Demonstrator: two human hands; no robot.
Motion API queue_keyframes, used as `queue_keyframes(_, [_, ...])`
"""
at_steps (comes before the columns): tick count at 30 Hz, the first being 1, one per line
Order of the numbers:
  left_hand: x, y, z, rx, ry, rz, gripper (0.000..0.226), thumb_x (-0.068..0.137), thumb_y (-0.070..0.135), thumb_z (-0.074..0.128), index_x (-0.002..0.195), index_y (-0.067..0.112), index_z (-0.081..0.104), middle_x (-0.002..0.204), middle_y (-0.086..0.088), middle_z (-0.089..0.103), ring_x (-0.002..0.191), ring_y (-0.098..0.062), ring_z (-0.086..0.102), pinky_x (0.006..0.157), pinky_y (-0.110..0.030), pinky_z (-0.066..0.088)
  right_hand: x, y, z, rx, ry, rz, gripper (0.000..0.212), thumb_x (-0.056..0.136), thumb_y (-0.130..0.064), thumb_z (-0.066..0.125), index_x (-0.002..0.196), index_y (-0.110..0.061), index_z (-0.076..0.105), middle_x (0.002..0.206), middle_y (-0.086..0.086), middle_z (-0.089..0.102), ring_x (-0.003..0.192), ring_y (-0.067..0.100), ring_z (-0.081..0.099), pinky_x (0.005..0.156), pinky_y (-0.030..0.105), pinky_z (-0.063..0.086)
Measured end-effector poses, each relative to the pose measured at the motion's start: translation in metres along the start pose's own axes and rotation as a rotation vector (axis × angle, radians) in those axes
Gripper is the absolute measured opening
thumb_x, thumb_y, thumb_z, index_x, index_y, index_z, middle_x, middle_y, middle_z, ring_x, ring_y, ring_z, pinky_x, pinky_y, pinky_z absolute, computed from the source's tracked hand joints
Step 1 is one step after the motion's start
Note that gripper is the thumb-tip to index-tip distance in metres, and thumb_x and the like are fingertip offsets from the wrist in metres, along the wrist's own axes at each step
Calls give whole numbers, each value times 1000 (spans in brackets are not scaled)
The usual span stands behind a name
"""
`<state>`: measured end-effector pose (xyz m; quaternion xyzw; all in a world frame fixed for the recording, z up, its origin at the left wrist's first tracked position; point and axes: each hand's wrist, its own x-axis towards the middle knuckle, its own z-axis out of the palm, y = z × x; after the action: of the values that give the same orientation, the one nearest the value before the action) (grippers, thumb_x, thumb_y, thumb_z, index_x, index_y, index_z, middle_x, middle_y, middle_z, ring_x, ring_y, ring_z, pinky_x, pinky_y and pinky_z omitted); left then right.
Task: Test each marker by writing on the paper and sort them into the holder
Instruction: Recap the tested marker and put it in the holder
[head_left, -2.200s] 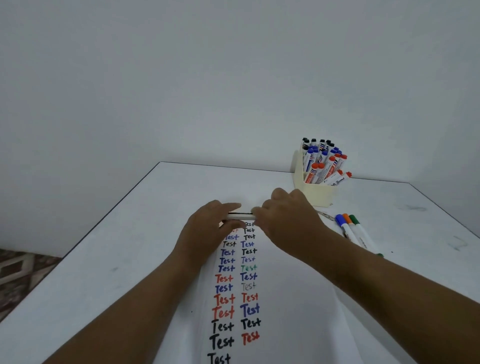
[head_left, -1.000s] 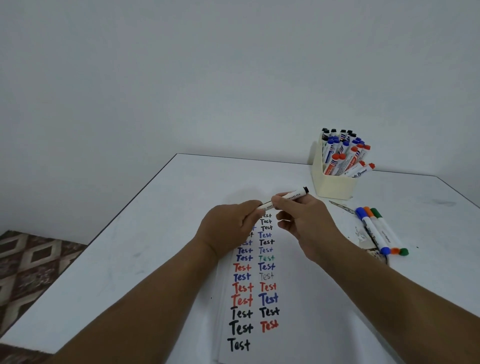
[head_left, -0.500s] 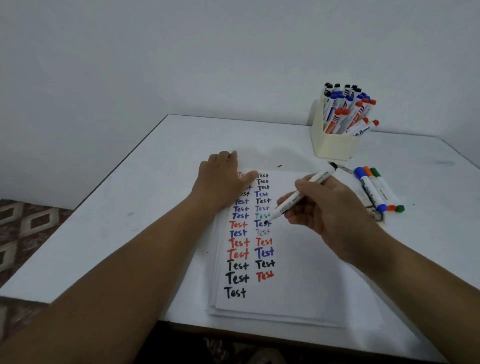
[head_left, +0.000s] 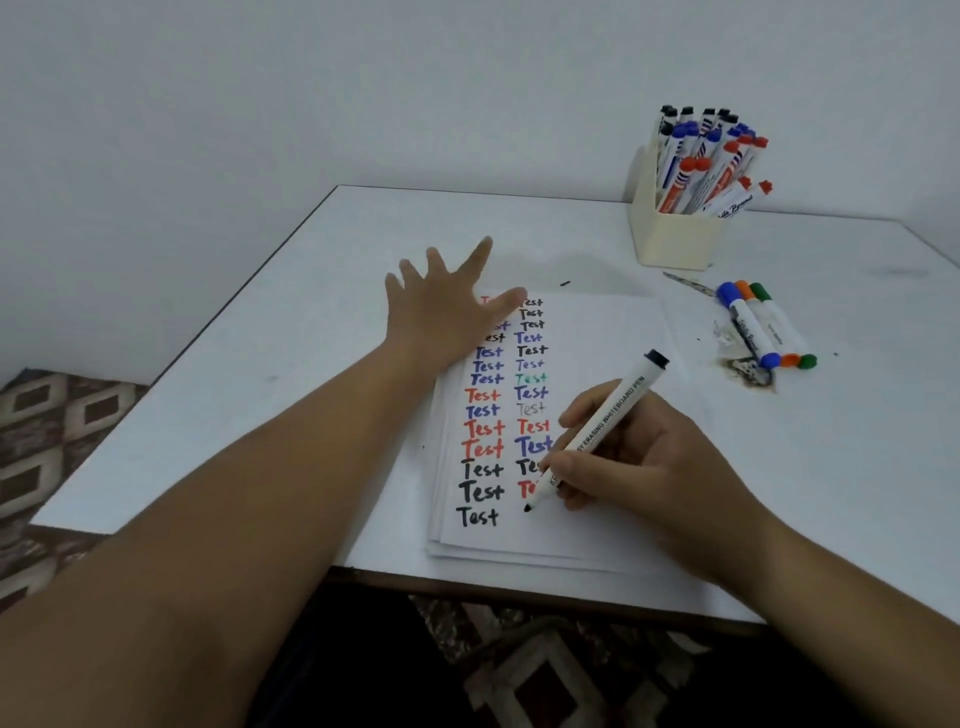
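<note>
The left hand (head_left: 441, 306) lies flat with fingers spread on the far left corner of the paper (head_left: 597, 525), likely to keep the sheet from sliding, while the right hand (head_left: 639, 462) grips an uncapped black marker (head_left: 602, 431) like a pen, its tip touching the paper's near end just below the right column of "Test" words. The holder (head_left: 670, 239), crowded with capped markers, stands on the counter (head_left: 260, 364) beyond the paper's far right corner, and three more markers (head_left: 763, 327) lie just right of the paper, presumably waiting for their test.

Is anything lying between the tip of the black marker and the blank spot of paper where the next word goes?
Nothing visible does. The black-capped white marker, gripped in the right hand, has its tip at bare white paper, in the second column. The left hand presses the sheet's far corner.
</note>
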<state>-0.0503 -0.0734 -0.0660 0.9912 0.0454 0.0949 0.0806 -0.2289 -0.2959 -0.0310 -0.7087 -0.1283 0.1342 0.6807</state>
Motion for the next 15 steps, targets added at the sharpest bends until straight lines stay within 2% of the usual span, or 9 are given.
queue_keyframes(2, [-2,1,-3,-21,-9,-9,98,66,101,10,152,54,7,155,-17,36,139,-48,33,112,-61,26,-1,1,0,-10,7,10,21,84,1,73,99,-3,59,82,21,69,68,25,67,64,30,60])
queue_keyframes(4, [-2,1,-5,-53,-53,-50,100,64,103,12,152,55,6,160,-20,25,142,-50,27,114,-60,26,0,2,0,-25,15,12,19,86,1,73,97,-4,58,83,22,70,68,25,67,65,31,60])
queue_keyframes(6, [-5,-1,-9,-56,-130,-86,105,60,105,12,152,56,0,164,-24,4,148,-51,10,118,-58,16,0,3,0,-34,17,8,19,87,0,72,97,-6,58,84,22,69,69,25,68,66,31,60])
queue_keyframes(8, [-10,-3,-11,-23,-188,-74,109,56,107,7,152,55,-5,164,-24,-6,149,-50,-2,121,-59,7,0,4,0,-38,14,1,19,88,0,72,98,-7,58,85,22,70,69,25,69,66,30,60])
queue_keyframes(11, [-19,-8,-12,36,-247,-24,113,53,108,4,152,54,-8,165,-20,-10,150,-46,-10,120,-60,-1,1,6,0,-53,7,-14,19,88,0,72,96,-9,58,84,21,70,69,25,69,66,29,59])
queue_keyframes(15, [-28,-12,-12,102,-264,24,114,56,106,3,154,49,-5,167,-14,-6,151,-43,-8,119,-61,-1,2,9,0,-105,-2,-41,19,88,-1,73,96,-7,58,82,20,70,68,26,69,67,29,59])
